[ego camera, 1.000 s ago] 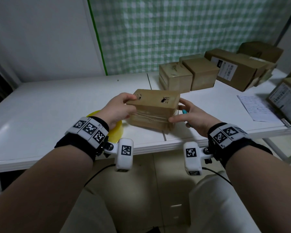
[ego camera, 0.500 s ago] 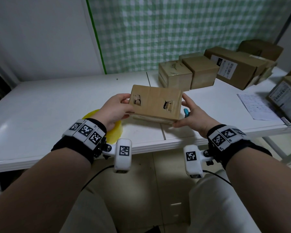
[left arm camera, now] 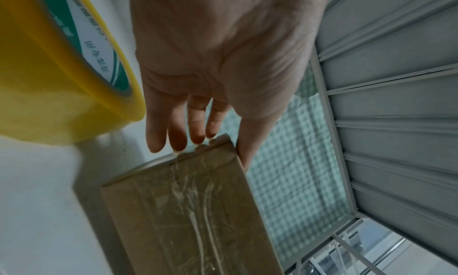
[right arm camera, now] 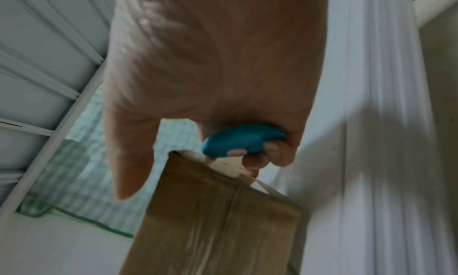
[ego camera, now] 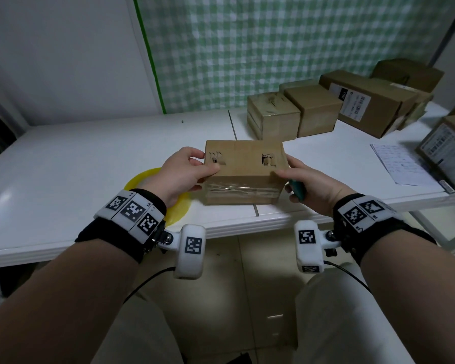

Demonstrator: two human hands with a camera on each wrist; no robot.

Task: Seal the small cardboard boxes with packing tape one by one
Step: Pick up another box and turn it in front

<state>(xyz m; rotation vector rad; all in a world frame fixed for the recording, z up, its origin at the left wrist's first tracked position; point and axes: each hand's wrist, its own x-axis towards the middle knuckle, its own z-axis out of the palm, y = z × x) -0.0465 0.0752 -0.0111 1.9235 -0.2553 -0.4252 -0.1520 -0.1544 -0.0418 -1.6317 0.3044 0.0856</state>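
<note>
Head view. Small cardboard box: held at the near edge of the white table, on or just above its top, which of the two cannot be told; taped face toward the person, torn-hole face up. Left hand: clamped on the box's left end, thumb over the top edge, fingers below, likely so the box can be rolled to bring an unsealed seam up. Right hand: thumb against the box's right end, other fingers wrapped round a teal cutter, kept in the palm probably to save a reach when tape needs cutting. Yellow tape roll: flat on the table under the left wrist, close by for the next strip. Other boxes: grouped at the far right of the table, apart from the work spot; sealed or waiting, cannot tell. Printed sheet: on the table to the right.

Left wrist view. Left hand: fingertips curl under the box's end, thumb on the opposite side. Clear tape runs wrinkled along the visible face, so that seam appears done. Tape roll: just beside the hand, not held.

Right wrist view. Right hand: curled fingers grip the teal cutter; thumb extends beside the box's upper face, steadying it. Blurred
</note>
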